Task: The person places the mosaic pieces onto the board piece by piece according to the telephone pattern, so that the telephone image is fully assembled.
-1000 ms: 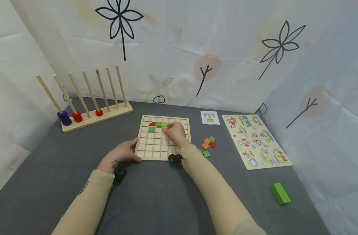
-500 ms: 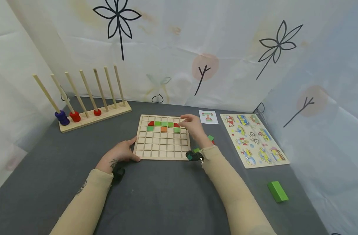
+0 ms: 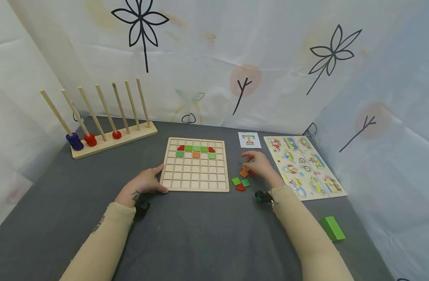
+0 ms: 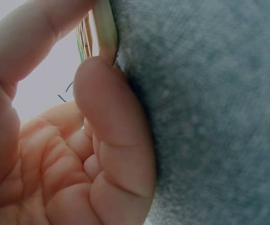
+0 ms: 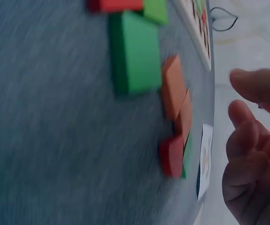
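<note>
Orange blocks (image 3: 244,173): seen on the gray table (image 3: 186,234), to the right of the grid board (image 3: 195,168), partly hidden beneath the right hand (image 3: 258,164), the nearer of the two.
Right hand's grip: fingers loosely bent, nothing held; a gap is left between thumb and forefinger.
Block direction: corners turned toward the board; squarish, so no long axis can be named.
Left hand (image 3: 144,184): set against the board's near left corner, thumb and forefinger spread.
</note>
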Tool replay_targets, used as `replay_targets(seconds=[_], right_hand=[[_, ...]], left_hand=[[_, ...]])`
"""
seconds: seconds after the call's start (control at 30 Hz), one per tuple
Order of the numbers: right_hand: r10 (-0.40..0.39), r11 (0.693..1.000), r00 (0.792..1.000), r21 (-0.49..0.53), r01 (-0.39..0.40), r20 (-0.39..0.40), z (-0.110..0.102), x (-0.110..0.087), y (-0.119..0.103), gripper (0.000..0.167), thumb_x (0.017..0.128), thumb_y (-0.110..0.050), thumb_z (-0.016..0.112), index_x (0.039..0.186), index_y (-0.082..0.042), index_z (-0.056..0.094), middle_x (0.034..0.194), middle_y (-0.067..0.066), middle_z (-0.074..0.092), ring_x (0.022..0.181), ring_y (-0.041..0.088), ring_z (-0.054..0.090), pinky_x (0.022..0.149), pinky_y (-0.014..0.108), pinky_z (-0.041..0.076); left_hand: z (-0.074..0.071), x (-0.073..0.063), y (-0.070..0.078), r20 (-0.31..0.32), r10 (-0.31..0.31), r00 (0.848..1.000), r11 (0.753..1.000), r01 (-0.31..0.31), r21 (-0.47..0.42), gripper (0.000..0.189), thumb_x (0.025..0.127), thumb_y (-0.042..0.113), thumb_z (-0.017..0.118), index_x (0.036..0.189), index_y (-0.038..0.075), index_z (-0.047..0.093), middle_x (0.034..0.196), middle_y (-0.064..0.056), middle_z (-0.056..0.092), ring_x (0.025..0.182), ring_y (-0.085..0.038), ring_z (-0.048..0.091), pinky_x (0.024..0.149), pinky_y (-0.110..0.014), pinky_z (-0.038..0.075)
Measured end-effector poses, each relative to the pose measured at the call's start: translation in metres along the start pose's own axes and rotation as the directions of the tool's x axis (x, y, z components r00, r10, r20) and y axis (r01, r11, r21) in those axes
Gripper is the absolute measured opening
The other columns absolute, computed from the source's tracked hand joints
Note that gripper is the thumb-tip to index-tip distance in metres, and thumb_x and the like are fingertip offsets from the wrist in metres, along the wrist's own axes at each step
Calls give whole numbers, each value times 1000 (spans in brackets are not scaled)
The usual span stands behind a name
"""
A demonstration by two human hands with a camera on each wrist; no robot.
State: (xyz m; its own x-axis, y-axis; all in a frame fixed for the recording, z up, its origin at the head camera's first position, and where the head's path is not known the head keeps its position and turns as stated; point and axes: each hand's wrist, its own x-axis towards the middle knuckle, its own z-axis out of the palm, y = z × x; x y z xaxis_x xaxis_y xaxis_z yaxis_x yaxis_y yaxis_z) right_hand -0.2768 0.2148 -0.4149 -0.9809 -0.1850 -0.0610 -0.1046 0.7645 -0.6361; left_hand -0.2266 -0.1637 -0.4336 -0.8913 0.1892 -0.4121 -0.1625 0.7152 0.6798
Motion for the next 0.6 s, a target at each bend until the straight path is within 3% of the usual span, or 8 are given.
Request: replay_targets(seconds=[0.13,0.3,0.6], right_hand=[[-46,988,994,-143,60,102,-5,-5,8,38,80,-3,64,118,-6,63,108,16,60,83,25,55,68,35,45],[-114,958,973,-236,161,200,-6,-6,14,41,75,4,63,114,-9,67,108,12,57,93,24,52,76,38,44],[-109,929,956,-313,196,273,-4,-5,10,39,77,4,63,113,-9,68,102,9,55,90,21,50,81,37,43]], left_hand=[[0,1,-1,1,-2,1000,1000,2,2,101,71,15,79,148,5,15,94,-15,58,59,-17,46,58,-28,41],[-1,0,-1,6,7,1000,1000,-7,0,102,71,16,79,148,6,13,69,-6,49,57,-16,45,57,-28,40],[-1,-2,0,19,21,1000,999,-21,-24,102,71,15,79,149,7,12,62,-2,45,54,-15,43,56,-28,40]])
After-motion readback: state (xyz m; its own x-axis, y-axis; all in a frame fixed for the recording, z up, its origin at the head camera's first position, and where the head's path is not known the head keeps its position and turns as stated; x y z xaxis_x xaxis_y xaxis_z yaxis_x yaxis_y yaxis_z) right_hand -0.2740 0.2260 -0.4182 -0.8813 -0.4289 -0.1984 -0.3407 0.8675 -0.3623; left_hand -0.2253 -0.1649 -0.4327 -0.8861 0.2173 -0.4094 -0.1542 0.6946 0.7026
